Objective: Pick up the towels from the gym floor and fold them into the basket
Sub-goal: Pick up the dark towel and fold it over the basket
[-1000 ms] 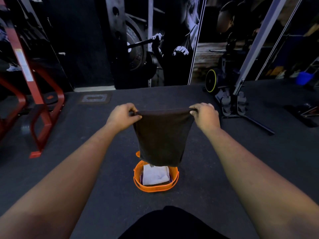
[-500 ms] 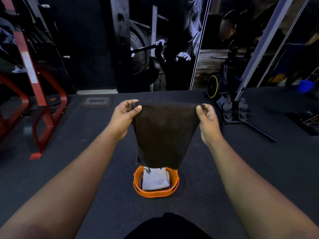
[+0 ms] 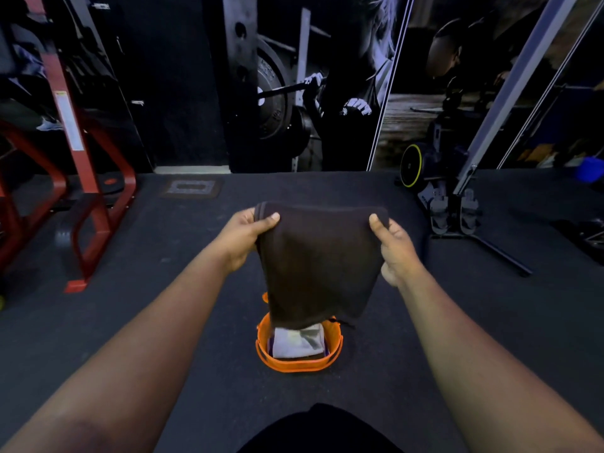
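A dark brown towel (image 3: 318, 263) hangs in front of me, held up by its top edge. My left hand (image 3: 246, 235) pinches the top left corner with the thumb on the near face. My right hand (image 3: 392, 246) pinches the top right corner the same way. The towel's lower end drapes down to the far rim of an orange basket (image 3: 299, 362) on the gym floor and hides part of it. Inside the basket lies a folded white towel (image 3: 299, 341).
Dark rubber flooring (image 3: 163, 322) surrounds the basket. A red steel rack (image 3: 88, 204) stands at the left. At the right are a black stand with a slanted pole (image 3: 457, 217) and a yellow-rimmed wheel (image 3: 411, 165). A wall mural fills the back.
Both hands turned so the thumbs now face me on the towel's near side. The towel's top edge spread wider and its lower end swung slightly toward the basket.
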`<state>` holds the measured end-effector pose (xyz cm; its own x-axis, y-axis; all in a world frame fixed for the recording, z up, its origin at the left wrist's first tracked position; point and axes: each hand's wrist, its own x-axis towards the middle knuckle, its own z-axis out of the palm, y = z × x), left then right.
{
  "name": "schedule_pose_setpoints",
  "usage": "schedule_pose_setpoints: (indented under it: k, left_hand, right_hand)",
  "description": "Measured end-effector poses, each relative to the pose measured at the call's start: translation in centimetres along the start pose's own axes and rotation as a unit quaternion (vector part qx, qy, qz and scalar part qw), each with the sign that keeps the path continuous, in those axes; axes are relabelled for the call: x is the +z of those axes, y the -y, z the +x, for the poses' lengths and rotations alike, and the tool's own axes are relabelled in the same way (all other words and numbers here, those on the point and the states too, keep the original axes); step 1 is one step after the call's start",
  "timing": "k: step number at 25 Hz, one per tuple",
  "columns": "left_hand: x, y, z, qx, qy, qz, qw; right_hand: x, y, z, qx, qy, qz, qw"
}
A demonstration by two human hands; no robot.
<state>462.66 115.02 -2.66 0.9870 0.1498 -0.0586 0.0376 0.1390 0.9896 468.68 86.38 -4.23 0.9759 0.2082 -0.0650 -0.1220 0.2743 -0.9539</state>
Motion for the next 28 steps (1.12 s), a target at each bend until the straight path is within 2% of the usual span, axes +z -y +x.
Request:
schedule_pose_setpoints:
  k: [2, 3, 6, 8, 9, 11, 12, 14, 16, 17, 19, 21, 22, 24, 25, 26, 28]
  left_hand:
    - [0.6, -0.7, 0.3, -0.002, -0.014, -0.116, 0.993]
    - [0.5, -0.4, 0.0, -0.021, -0.008, -0.126, 0.992]
    - [0.0, 1.2, -1.8, -0.062, 0.019, 0.053, 0.997]
    - [0.2, 1.4, -1.2, -0.037, -0.027, 0.035, 0.998]
    - [0.4, 1.2, -0.9, -0.03, -0.053, -0.007, 0.998]
    - [0.5, 1.2, -0.3, -0.043, -0.079, -0.069, 0.994]
    - [0.2, 1.4, -0.2, -0.06, -0.073, -0.05, 0.994]
    - [-0.8, 2.0, -0.7, -0.084, -0.066, 0.077, 0.991]
    - [-1.6, 2.4, -0.7, -0.073, -0.119, 0.165, 0.976]
    - [-1.9, 2.5, -0.5, -0.064, -0.133, 0.164, 0.975]
    - [-2.1, 2.5, 0.0, -0.041, -0.098, 0.113, 0.988]
    - [-2.2, 2.5, 0.4, -0.017, -0.046, 0.165, 0.985]
    - [-2.2, 2.3, 0.6, 0.003, -0.023, 0.264, 0.964]
    - [-1.8, 1.9, 1.0, 0.052, 0.003, 0.498, 0.866]
    - [-1.6, 1.8, 1.0, 0.068, 0.003, 0.562, 0.824]
    - [-1.4, 1.7, 1.0, 0.076, -0.006, 0.591, 0.803]
    - [-1.3, 1.4, 0.8, 0.063, -0.043, 0.612, 0.787]
  right_hand:
    - [-0.7, -1.0, -0.6, 0.047, 0.046, -0.057, 0.996]
    - [-1.0, -1.3, -0.9, 0.041, 0.072, -0.075, 0.994]
    - [-1.0, -1.3, -0.1, -0.015, 0.001, -0.06, 0.998]
    - [-0.8, -1.3, 0.2, 0.024, -0.036, -0.145, 0.989]
    - [-0.8, -1.5, 0.0, 0.072, -0.027, -0.195, 0.978]
    - [-1.1, -2.4, -0.5, 0.111, 0.019, -0.19, 0.975]
    - [-1.4, -2.5, -0.5, 0.097, 0.025, -0.163, 0.982]
    - [-1.5, -2.0, -0.3, 0.04, 0.013, -0.168, 0.985]
    - [-1.3, -1.7, 0.0, 0.008, 0.012, -0.225, 0.974]
    - [-1.2, -1.7, 0.0, 0.004, 0.011, -0.245, 0.969]
    - [-1.6, -2.0, 0.7, 0.002, -0.002, -0.262, 0.965]
    - [-1.9, -1.8, 1.3, -0.009, -0.007, -0.302, 0.953]
    - [-2.0, -1.5, 1.7, -0.024, -0.007, -0.369, 0.929]
    - [-2.1, -1.4, 2.2, -0.057, 0.0, -0.532, 0.845]
    - [-1.9, -1.3, 2.1, -0.064, 0.0, -0.583, 0.81]
    - [-1.6, -1.2, 2.0, -0.068, -0.009, -0.607, 0.792]
    - [-1.4, -1.1, 1.9, -0.086, -0.023, -0.624, 0.777]
